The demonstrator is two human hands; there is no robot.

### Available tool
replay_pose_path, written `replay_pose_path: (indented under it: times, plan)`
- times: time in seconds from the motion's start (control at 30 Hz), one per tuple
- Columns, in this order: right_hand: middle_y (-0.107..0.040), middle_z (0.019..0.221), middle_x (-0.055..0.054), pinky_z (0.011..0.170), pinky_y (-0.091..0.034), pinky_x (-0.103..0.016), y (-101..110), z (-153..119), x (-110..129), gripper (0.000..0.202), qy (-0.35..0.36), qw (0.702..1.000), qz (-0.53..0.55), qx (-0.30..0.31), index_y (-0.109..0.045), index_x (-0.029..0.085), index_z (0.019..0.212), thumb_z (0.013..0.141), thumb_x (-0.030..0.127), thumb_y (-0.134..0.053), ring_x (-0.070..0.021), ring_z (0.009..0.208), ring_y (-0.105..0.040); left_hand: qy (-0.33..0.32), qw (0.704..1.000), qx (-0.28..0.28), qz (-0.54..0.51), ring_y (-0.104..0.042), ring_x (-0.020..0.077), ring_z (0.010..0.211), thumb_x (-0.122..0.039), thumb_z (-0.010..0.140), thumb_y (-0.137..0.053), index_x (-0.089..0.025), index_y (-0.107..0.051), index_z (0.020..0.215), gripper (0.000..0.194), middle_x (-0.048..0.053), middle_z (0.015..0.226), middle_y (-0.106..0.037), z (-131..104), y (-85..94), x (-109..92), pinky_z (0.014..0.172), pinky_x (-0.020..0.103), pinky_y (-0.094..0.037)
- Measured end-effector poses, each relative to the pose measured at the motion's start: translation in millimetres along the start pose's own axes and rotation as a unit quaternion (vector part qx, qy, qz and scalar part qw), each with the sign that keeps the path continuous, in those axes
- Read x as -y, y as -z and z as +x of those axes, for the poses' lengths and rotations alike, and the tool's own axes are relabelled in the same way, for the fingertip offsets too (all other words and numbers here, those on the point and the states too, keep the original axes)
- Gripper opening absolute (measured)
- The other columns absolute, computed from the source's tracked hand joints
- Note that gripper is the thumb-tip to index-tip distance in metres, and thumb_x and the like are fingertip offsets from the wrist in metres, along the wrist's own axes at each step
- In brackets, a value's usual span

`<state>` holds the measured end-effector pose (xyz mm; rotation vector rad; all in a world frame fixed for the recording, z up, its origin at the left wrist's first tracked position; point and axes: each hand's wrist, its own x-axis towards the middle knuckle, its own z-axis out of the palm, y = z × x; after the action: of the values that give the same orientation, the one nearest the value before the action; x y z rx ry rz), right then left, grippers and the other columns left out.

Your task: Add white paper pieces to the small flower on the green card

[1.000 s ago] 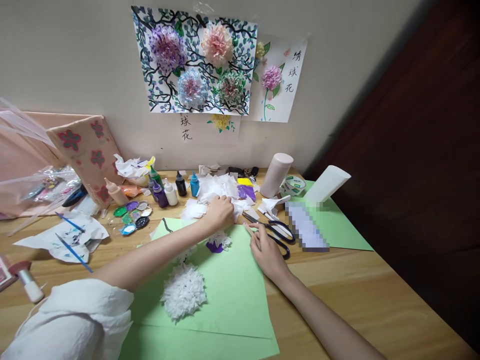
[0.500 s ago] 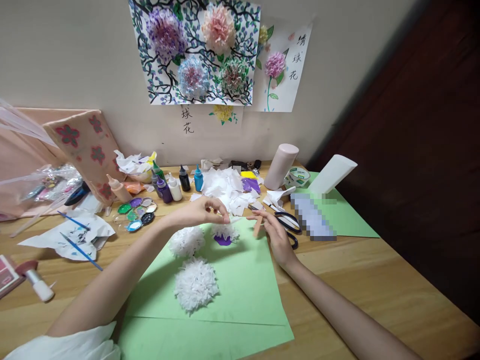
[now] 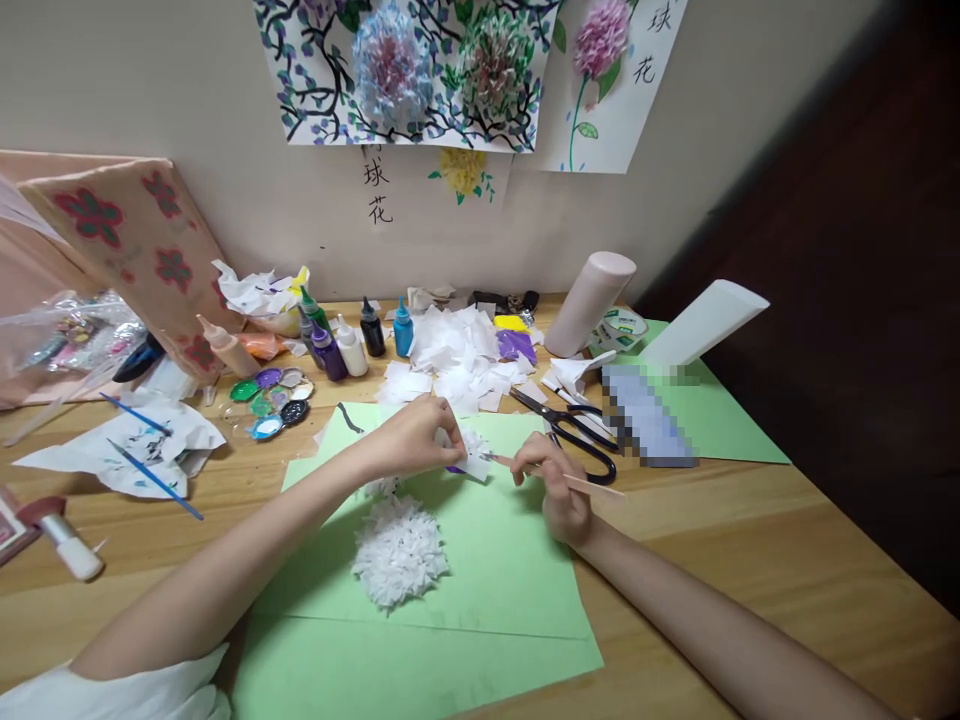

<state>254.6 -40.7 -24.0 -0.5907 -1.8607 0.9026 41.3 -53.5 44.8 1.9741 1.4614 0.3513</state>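
Observation:
My left hand (image 3: 420, 435) pinches a small white tissue paper square (image 3: 475, 467) above the far part of the green sheet (image 3: 510, 590). Closed around a thin pinkish stick (image 3: 596, 486), my right hand (image 3: 556, 487) brings its tip up beside that square; whether the two touch I cannot tell. Behind the fingers shows part of a white ruffled paper flower (image 3: 476, 441), with a bit of purple under it. Nearer me lies a full white paper flower (image 3: 400, 553). Another one (image 3: 384, 487) is mostly hidden by my left wrist.
Black-handled scissors (image 3: 574, 425) lie just beyond my right hand. A heap of white paper squares (image 3: 457, 345) is at the back, by paint bottles (image 3: 328, 352) and a paint palette (image 3: 271, 400). Brushes (image 3: 154, 480) rest on crumpled paper at left. A pink cylinder (image 3: 592, 300) stands back right.
My right hand has turned and closed around the stick, moving its tip toward my left fingers. My left hand has lowered slightly with the paper square. The camera view has tilted down.

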Motion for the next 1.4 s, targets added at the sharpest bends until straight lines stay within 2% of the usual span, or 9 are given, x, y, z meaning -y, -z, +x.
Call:
replay_pose_path:
  times: [0.07,0.13,0.2,0.33,0.47,0.87,1.07,1.27,1.4]
  plan:
    - [-0.051,0.060,-0.001,0.059,-0.038,-0.031,1.6,-3.7,0.7,0.037,0.023,1.000,0.011,0.004,-0.054,0.021,0.073,0.093,0.037,-0.026,-0.0158,0.060,-0.049,-0.027,0.998,0.052,-0.018,-0.055,0.0152,0.084,-0.038,0.071,-0.060,-0.024,-0.069,0.076,0.017,0.000,0.089,-0.063,-3.1,2.1,-4.4,0.077,0.027,-0.043]
    - [-0.052,0.060,-0.001,0.058,-0.038,-0.031,2.5,-6.0,1.5,0.038,0.045,0.999,0.017,-0.005,-0.052,0.021,0.071,0.093,0.037,-0.026,-0.0158,0.059,-0.048,-0.045,0.996,0.079,-0.023,-0.056,0.0123,0.081,-0.038,0.070,-0.062,-0.027,-0.069,0.075,0.014,-0.003,0.088,-0.064,-4.8,1.7,-7.3,0.075,0.024,-0.044]
    - [-0.052,0.060,-0.001,0.057,-0.038,-0.031,3.2,-6.8,2.2,0.038,0.057,0.998,0.014,0.000,-0.050,0.021,0.069,0.093,0.037,-0.025,-0.0156,0.059,-0.049,-0.037,0.998,0.052,-0.007,-0.054,0.0149,0.086,-0.035,0.071,-0.060,-0.025,-0.068,0.074,0.014,-0.001,0.090,-0.062,-4.2,-2.0,-7.6,0.077,0.026,-0.043]
    - [-0.052,0.063,-0.002,0.059,-0.039,-0.030,3.5,-3.4,3.3,0.035,0.049,0.996,-0.011,0.068,-0.051,0.021,0.072,0.094,0.031,-0.025,-0.0151,0.063,-0.049,-0.003,0.998,-0.046,0.048,-0.047,0.0223,0.091,-0.026,0.071,-0.056,-0.018,-0.067,0.071,0.013,0.006,0.089,-0.057,2.1,-13.3,-3.0,0.079,0.036,-0.040]
    - [-0.052,0.067,-0.002,0.063,-0.039,-0.029,1.3,2.1,2.8,0.030,0.033,0.989,-0.049,0.132,-0.051,0.020,0.076,0.094,0.024,-0.027,-0.0145,0.066,-0.049,-0.010,0.994,-0.081,0.071,-0.045,0.0210,0.086,-0.022,0.070,-0.056,-0.018,-0.066,0.069,0.011,0.005,0.086,-0.057,6.1,-18.5,-0.1,0.075,0.034,-0.040]
    - [-0.050,0.070,-0.002,0.068,-0.039,-0.029,-4.0,6.7,2.4,0.021,0.015,0.980,-0.110,0.165,-0.047,0.021,0.081,0.094,0.020,-0.030,-0.0159,0.071,-0.046,-0.029,0.988,-0.108,0.103,-0.046,0.0201,0.086,-0.025,0.071,-0.058,-0.019,-0.066,0.069,0.010,0.005,0.084,-0.057,6.6,-19.4,1.1,0.074,0.031,-0.041]
    - [-0.049,0.071,-0.001,0.068,-0.039,-0.029,-7.6,9.0,2.0,0.022,-0.011,0.981,-0.105,0.162,-0.043,0.021,0.077,0.094,0.019,-0.029,-0.0152,0.072,-0.046,0.005,0.984,-0.129,0.125,-0.048,0.0219,0.088,-0.027,0.078,-0.049,-0.019,-0.065,0.080,0.018,0.006,0.086,-0.060,7.7,-12.4,6.0,0.074,0.033,-0.041]
    - [-0.046,0.068,0.000,0.068,-0.039,-0.029,-12.9,11.9,2.7,0.028,-0.092,0.981,-0.097,0.137,-0.040,0.021,0.070,0.095,0.022,-0.025,-0.0149,0.072,-0.048,0.036,0.981,-0.128,0.144,-0.053,0.0228,0.084,-0.020,0.080,-0.045,-0.018,-0.066,0.081,0.021,0.007,0.084,-0.068,12.5,-7.5,19.2,0.069,0.032,-0.041]
    - [-0.047,0.067,0.000,0.068,-0.040,-0.028,-11.6,10.7,3.7,0.027,-0.095,0.985,-0.075,0.121,-0.043,0.021,0.073,0.095,0.023,-0.027,-0.0143,0.070,-0.049,0.039,0.980,-0.126,0.147,-0.055,0.0216,0.085,-0.017,0.080,-0.045,-0.019,-0.066,0.085,0.022,0.006,0.085,-0.069,13.6,-6.8,24.9,0.069,0.030,-0.042]
